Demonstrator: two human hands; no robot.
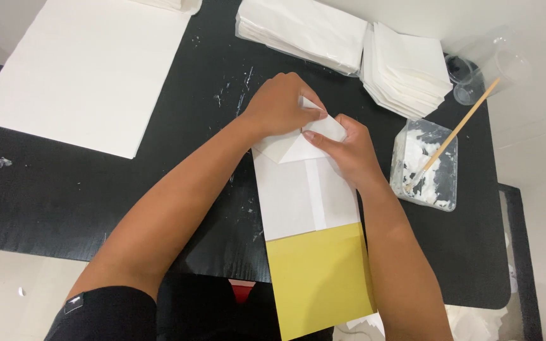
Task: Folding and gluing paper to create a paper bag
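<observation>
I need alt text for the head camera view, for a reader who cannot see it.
Two bare hands, left hand and right hand, press folds into the top of a white paper bag on a black table. A glue tub with a wooden stick sits at right.

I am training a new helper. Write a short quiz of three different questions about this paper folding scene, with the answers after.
1. True or false: both the left hand and the right hand press the folded top end of the white paper bag.
2. What colour is the card sheet sticking out of the bag's near end?
3. Where does the thin wooden stick rest? A: in the clear square plastic container of white paste. B: on the large white paper sheet. C: on the stack of folded white papers.

Key: 1 true; 2 yellow; 3 A.
</observation>
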